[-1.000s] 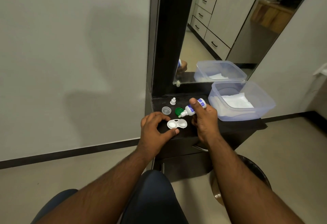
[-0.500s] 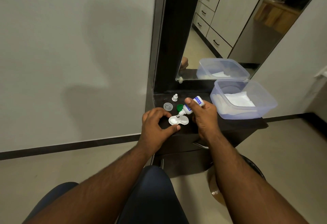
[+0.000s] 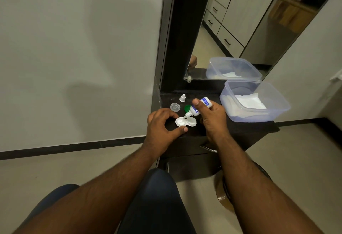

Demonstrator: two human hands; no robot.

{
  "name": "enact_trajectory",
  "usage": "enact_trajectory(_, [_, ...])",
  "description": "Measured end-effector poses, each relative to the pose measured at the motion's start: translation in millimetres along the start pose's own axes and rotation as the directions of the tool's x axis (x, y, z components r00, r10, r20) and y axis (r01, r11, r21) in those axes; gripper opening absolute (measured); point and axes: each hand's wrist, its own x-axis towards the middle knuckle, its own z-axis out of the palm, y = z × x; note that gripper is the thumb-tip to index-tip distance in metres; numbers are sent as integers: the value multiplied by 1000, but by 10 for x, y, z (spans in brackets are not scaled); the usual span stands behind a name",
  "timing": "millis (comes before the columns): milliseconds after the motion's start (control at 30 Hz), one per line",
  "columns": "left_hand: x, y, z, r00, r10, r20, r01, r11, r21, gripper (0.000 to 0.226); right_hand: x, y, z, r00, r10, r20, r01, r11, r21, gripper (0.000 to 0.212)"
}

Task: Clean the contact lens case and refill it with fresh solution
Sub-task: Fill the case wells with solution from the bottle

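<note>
White lens case (image 3: 185,121), green cap (image 3: 187,108), blue-labelled white bottle (image 3: 199,107)

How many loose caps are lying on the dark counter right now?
3: a clear cap at the left, a small white pointed cap behind it near the mirror, and a green cap partly hidden behind the solution bottle. More may be hidden under the hands.

Both bare forearms reach forward from the bottom of the view, side by side, over the knees. The left hand (image 3: 162,126) rests with its fingers curved and its thumb stretched out to the right, thumb tip and fingertip touching the rim of the lens case (image 3: 185,121). The right hand (image 3: 212,117) grips the bottle (image 3: 199,108), fingers wrapped round it and thumb on top, tilting its tip down to the left.
</note>
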Motion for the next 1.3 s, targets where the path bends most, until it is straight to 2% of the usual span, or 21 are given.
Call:
enact_trajectory(300, [-4, 16, -2, 1000, 26, -18, -26, 1000, -15, 48, -10, -58, -51, 987, 125, -102, -105, 979, 177, 24])
enact_trajectory(567, [-2, 4, 3, 999, 35, -27, -35, 999, -5, 40, -31, -59, -21, 998, 49, -38, -47, 997, 54, 18])
enact_trajectory(667, [4, 0, 1, 1000, 20, -12, -20, 1000, -3, 40, -17, -38, -17, 999, 34, 0, -34, 997, 69, 18])
enact_trajectory(1300, [5, -9, 14, 1000, -8, -9, 8, 1000, -14, 39, 7, -20, 0, 1000, 24, -9, -24, 998, -50, 21])
